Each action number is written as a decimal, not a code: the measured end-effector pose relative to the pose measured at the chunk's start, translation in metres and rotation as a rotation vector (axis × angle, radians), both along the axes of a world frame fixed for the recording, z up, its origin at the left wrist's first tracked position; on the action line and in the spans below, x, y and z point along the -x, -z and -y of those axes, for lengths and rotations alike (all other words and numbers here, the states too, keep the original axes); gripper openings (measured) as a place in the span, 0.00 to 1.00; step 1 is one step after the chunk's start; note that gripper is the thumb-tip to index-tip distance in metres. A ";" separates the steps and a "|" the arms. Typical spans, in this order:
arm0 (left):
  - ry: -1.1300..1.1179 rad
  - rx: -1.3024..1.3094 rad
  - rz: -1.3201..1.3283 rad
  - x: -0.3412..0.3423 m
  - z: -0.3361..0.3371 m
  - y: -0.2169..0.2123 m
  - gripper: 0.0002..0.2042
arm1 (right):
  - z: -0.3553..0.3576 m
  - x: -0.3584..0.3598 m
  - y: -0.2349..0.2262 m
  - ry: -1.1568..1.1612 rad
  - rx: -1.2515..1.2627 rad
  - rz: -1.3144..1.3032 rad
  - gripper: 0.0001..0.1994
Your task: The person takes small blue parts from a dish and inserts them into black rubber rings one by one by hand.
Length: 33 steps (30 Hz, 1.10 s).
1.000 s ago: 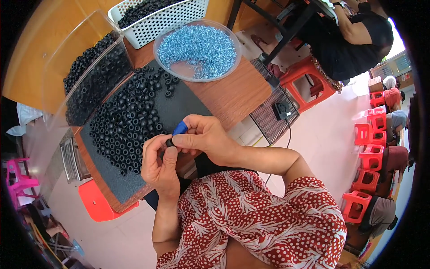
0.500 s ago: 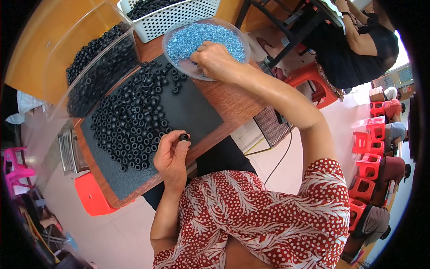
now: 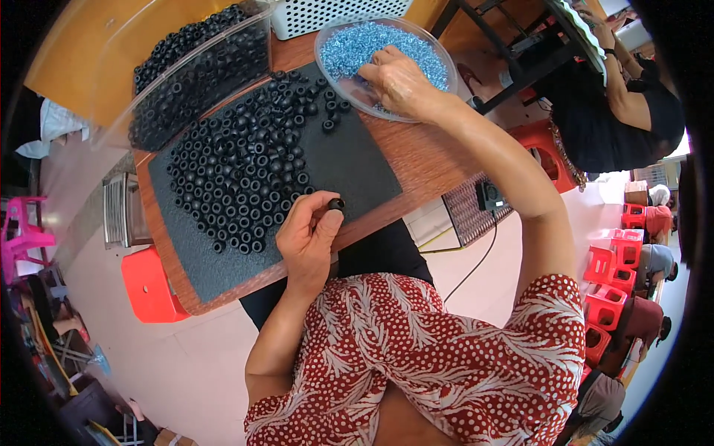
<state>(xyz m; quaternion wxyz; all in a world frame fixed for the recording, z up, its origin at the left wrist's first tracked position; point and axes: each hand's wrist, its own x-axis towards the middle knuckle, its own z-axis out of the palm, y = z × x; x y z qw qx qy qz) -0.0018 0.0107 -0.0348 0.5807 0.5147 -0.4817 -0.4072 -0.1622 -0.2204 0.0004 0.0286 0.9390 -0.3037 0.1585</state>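
Ring point(image 3: 337, 204) pinched in left hand point(image 3: 308, 234), right hand point(image 3: 398, 82) at blue pieces point(image 3: 345, 49), its grip unclear

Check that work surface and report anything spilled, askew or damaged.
Nothing clearly stands out. A few black rings lie apart from the main pile, toward the clear bowl, but on the dark mat; the visible blue pieces sit inside the bowl.

One second ago, the right hand point(image 3: 400, 83) was together with the left hand point(image 3: 306, 234) at the black ring point(image 3: 337, 204); now it has moved into the bowl point(image 3: 354, 91) of blue pieces point(image 3: 346, 50). The view also shifted, so its upper edge cuts more of the white basket point(image 3: 335, 16)
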 end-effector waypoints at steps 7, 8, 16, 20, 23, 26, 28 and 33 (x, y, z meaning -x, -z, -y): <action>0.007 0.006 -0.016 -0.001 0.001 0.003 0.10 | -0.002 0.004 0.003 0.020 -0.019 0.114 0.08; -0.004 -0.009 -0.020 -0.001 0.000 0.002 0.09 | -0.002 0.005 0.002 0.013 -0.055 0.157 0.08; -0.012 -0.004 -0.068 0.002 0.000 -0.003 0.09 | -0.007 0.003 -0.001 -0.015 -0.220 0.362 0.06; -0.014 -0.011 -0.081 0.002 0.000 -0.003 0.09 | -0.007 -0.001 -0.001 -0.015 -0.242 0.351 0.04; -0.011 -0.014 -0.091 0.001 0.000 -0.004 0.10 | -0.007 -0.002 -0.004 0.042 -0.313 0.325 0.03; -0.004 -0.020 -0.103 0.001 0.001 -0.006 0.10 | -0.008 0.000 -0.007 0.083 -0.335 0.276 0.04; -0.004 -0.026 -0.111 0.001 0.001 -0.008 0.10 | -0.007 0.001 -0.004 0.075 -0.321 0.297 0.04; -0.002 -0.026 -0.144 0.001 0.001 -0.007 0.10 | -0.008 0.001 -0.002 0.087 -0.346 0.394 0.05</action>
